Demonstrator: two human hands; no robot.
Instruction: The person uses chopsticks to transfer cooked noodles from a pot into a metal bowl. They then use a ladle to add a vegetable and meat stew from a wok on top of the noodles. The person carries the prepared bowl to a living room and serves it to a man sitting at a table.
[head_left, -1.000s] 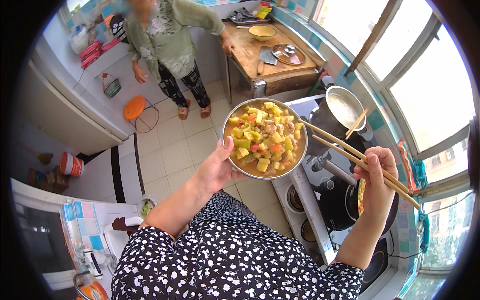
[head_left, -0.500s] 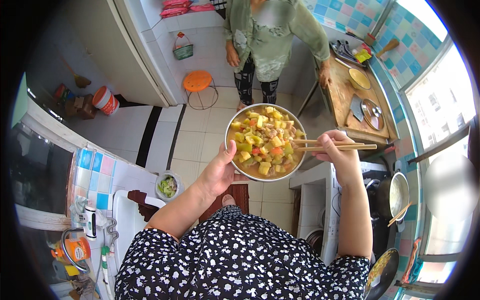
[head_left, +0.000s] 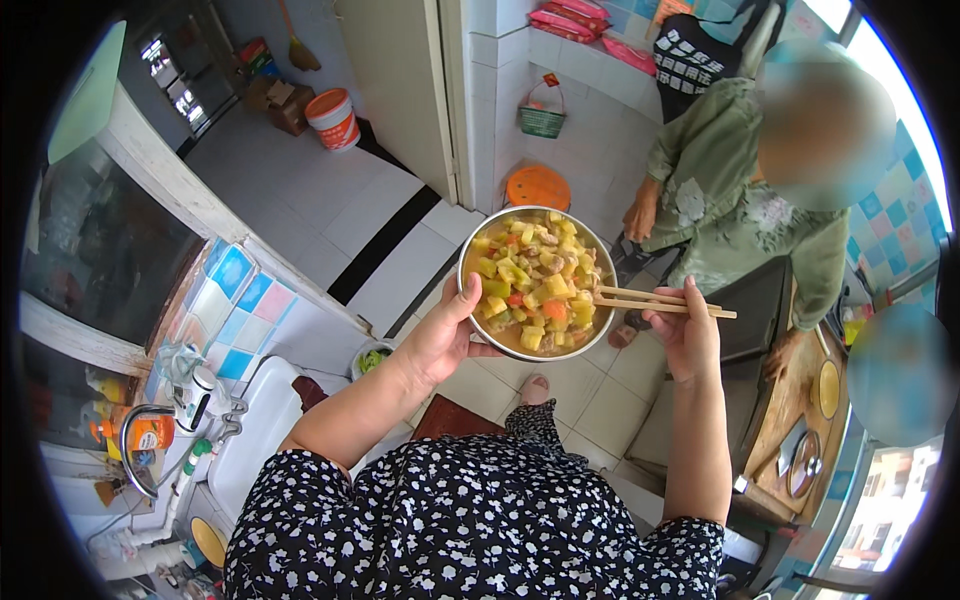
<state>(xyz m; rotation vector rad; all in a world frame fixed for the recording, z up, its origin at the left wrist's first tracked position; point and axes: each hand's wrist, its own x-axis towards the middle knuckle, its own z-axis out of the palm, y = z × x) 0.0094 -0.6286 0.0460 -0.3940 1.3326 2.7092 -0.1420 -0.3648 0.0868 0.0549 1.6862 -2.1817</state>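
In front of me, at chest height, is a round metal bowl (head_left: 541,357) filled with chunky stew (head_left: 530,285) of yellow-green vegetable pieces, red bits and some meat in broth. My left hand (head_left: 432,338) grips the bowl's left side, thumb on the rim and fingers underneath. A pair of wooden chopsticks (head_left: 655,302) is held in my right hand (head_left: 690,338). They lie nearly level, with their tips at the stew by the bowl's right edge.
A person in a green shirt (head_left: 715,170) stands ahead right, one hand on a wooden counter (head_left: 765,485) bearing a glass lid (head_left: 803,465). An orange stool (head_left: 538,187) is beyond the bowl. On the left are a white sink (head_left: 255,440), a faucet (head_left: 130,450) and a doorway with a bucket (head_left: 333,122).
My view and body have turned left, so the other person and counter now appear farther right and the doorway shows more. Both hands keep their hold on the bowl and chopsticks.
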